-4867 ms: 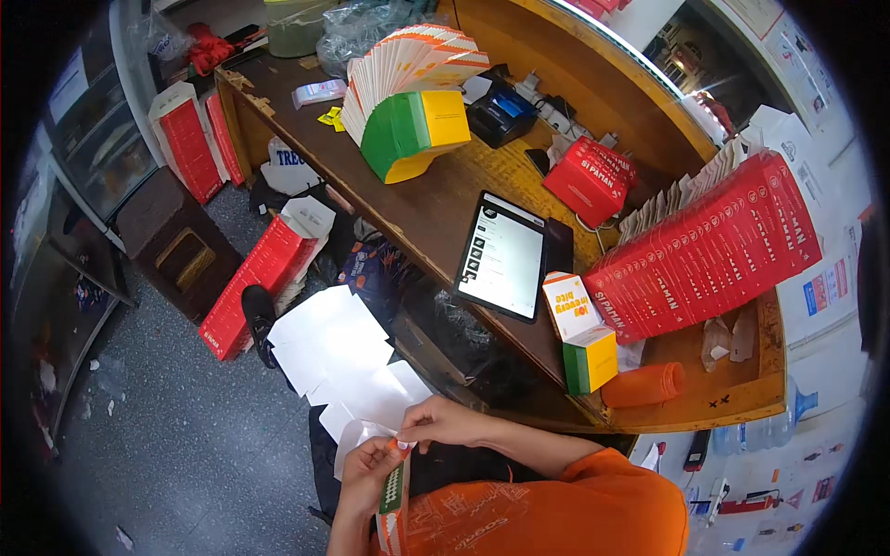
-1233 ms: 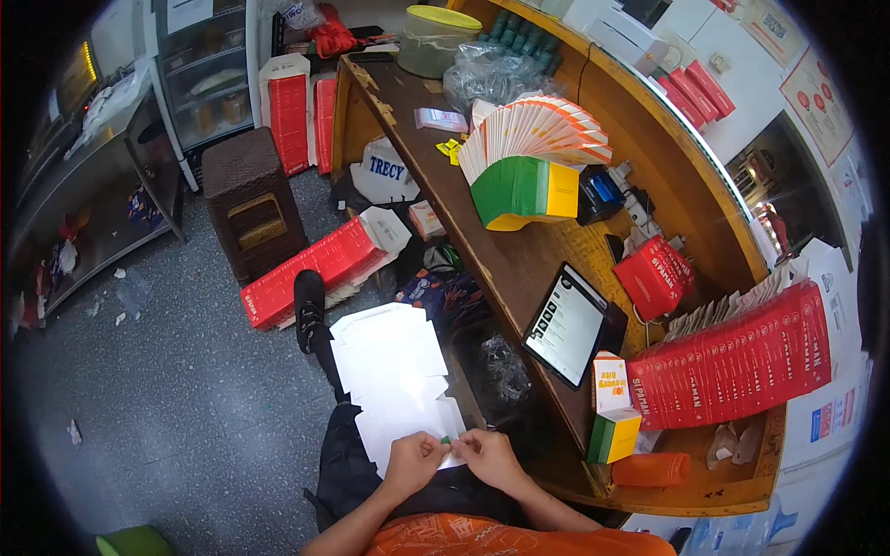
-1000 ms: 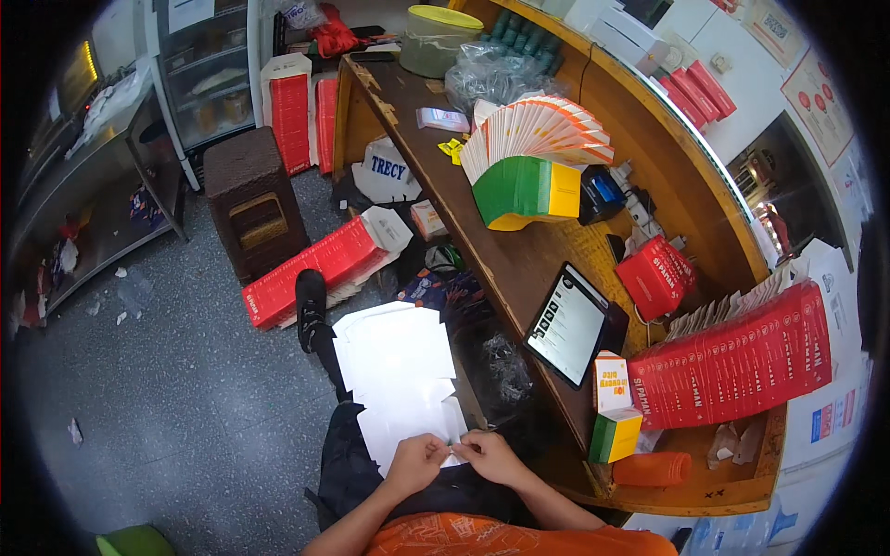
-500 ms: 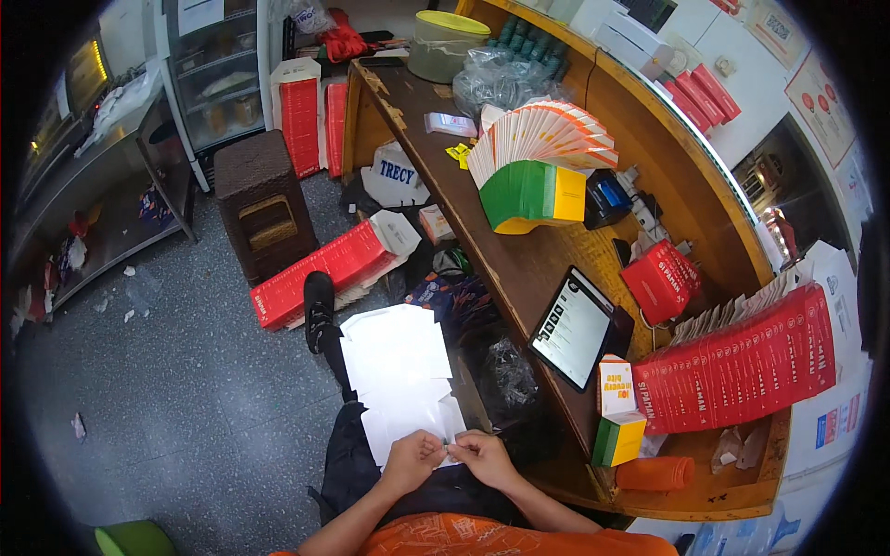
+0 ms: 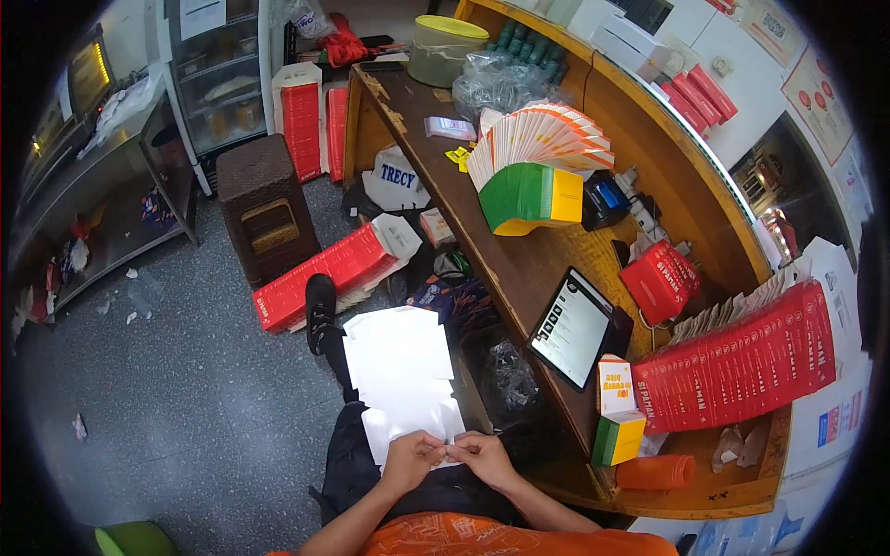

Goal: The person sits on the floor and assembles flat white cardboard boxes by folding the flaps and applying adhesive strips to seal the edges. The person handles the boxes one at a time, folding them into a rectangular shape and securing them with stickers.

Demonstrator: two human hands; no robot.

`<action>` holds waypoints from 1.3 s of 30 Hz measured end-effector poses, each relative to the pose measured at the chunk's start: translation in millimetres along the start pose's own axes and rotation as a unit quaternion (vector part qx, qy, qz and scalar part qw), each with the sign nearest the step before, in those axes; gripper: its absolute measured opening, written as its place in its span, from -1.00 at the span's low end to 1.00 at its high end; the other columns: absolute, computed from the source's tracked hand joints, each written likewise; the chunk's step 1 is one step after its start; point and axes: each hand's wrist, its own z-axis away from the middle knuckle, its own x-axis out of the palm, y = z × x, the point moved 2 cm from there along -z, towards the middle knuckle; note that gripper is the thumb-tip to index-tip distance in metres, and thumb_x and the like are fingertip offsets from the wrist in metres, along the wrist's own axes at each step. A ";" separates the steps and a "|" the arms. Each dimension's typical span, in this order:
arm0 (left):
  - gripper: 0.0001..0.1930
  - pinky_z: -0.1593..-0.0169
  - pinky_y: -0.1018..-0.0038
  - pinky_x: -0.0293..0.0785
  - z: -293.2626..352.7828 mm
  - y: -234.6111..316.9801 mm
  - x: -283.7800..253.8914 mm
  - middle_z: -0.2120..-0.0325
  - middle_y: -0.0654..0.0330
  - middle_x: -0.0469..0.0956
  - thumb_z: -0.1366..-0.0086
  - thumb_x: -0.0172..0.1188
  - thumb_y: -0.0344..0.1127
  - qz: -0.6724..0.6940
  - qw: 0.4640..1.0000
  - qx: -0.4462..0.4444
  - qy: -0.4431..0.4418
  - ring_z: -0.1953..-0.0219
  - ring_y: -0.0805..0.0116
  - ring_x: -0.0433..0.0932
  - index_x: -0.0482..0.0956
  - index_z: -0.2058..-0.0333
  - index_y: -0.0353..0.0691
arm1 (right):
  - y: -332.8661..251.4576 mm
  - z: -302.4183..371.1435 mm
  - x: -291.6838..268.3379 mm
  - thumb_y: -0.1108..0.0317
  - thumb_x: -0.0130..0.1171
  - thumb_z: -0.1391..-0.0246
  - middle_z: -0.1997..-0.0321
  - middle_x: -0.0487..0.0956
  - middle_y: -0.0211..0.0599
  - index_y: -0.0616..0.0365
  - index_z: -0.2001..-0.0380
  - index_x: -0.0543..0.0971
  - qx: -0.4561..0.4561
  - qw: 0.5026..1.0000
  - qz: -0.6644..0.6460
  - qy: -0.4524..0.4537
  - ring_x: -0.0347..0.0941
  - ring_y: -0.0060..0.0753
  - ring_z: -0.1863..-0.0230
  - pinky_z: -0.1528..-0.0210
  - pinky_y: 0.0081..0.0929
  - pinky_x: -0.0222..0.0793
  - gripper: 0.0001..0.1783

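Observation:
A flat white cardboard box blank (image 5: 399, 352) with cut flaps and a crease across its middle lies over my lap and legs. At its near edge, my left hand (image 5: 415, 458) is closed, with thumb and fingers pinching the card's edge flap. Just to the right, my right hand (image 5: 480, 458) pinches the same edge, its fingertips almost meeting those of the left. The fingers cover the small piece of card between them.
A wooden counter (image 5: 491, 269) runs along my right, bearing a tablet (image 5: 570, 324), fanned green-and-yellow boxes (image 5: 528, 196) and stacked red cartons (image 5: 742, 366). On the floor ahead are a red carton stack (image 5: 324, 275) and a brown woven stool (image 5: 269, 208). A steel table (image 5: 120, 208) stands left.
A small green patch that showed between my fingertips is no longer visible. My hands stay at the near edge of the cardboard, and the view has shifted very slightly.

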 end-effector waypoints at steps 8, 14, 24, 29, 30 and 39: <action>-0.92 0.29 0.58 0.52 -5.0 -21.2 7.6 0.44 0.22 0.62 -0.33 0.28 -0.57 0.049 0.998 0.030 0.019 0.39 0.57 0.57 0.57 0.23 -0.38 | -11.4 4.3 -3.4 0.40 0.34 -0.24 0.06 0.65 -0.13 0.47 0.21 0.66 0.086 0.988 -0.128 -0.008 0.66 -0.41 0.12 0.07 -0.54 0.59 -0.75; -0.73 0.21 0.55 0.54 3.0 3.2 10.3 0.38 0.23 0.56 -0.36 0.18 -0.61 -0.001 0.992 0.123 0.007 0.32 0.54 0.57 0.41 0.01 -0.32 | -10.1 5.1 -4.4 0.38 0.38 -0.20 0.06 0.66 -0.13 0.42 0.22 0.69 0.063 0.997 -0.050 0.002 0.64 -0.44 0.11 0.02 -0.53 0.56 -0.76; -0.70 0.25 0.55 0.52 -5.8 -3.1 14.0 0.31 0.23 0.56 -0.36 0.14 -0.65 0.103 0.984 0.120 -0.080 0.31 0.50 0.58 0.41 -0.03 -0.28 | -20.4 5.1 -5.9 0.41 0.42 -0.17 0.25 0.60 -0.39 0.24 0.39 0.53 0.031 0.995 -0.073 -0.064 0.54 -0.60 0.19 0.16 -0.57 0.48 -0.77; -0.77 0.26 0.51 0.50 5.7 37.0 16.4 0.29 0.18 0.59 -0.32 0.24 -0.57 -0.010 0.997 0.074 -0.019 0.31 0.44 0.58 0.52 0.07 -0.27 | -32.7 7.9 -2.2 0.49 0.41 -0.16 0.31 0.53 -0.44 0.14 0.15 0.40 -0.041 0.994 -0.091 0.039 0.47 -0.69 0.29 0.28 -0.65 0.40 -0.65; -0.79 0.23 0.47 0.50 6.2 40.8 14.1 0.27 0.17 0.60 -0.31 0.27 -0.52 -0.086 0.992 0.092 -0.026 0.27 0.40 0.58 0.54 0.09 -0.26 | -32.7 8.1 -2.9 0.50 0.40 -0.16 0.31 0.53 -0.43 0.14 0.10 0.39 -0.063 0.992 -0.090 0.068 0.47 -0.70 0.30 0.30 -0.67 0.40 -0.62; -0.59 -0.04 0.22 0.46 28.9 92.4 -5.8 0.10 0.04 0.53 -0.17 0.44 -0.24 -0.334 0.895 0.292 -0.048 0.06 -0.04 0.50 0.58 0.03 -0.20 | -62.0 -2.6 -13.8 0.42 0.40 -0.17 0.42 0.59 -0.55 0.20 0.22 0.64 0.044 0.973 -0.217 0.069 0.44 -0.77 0.39 0.37 -0.72 0.31 -0.84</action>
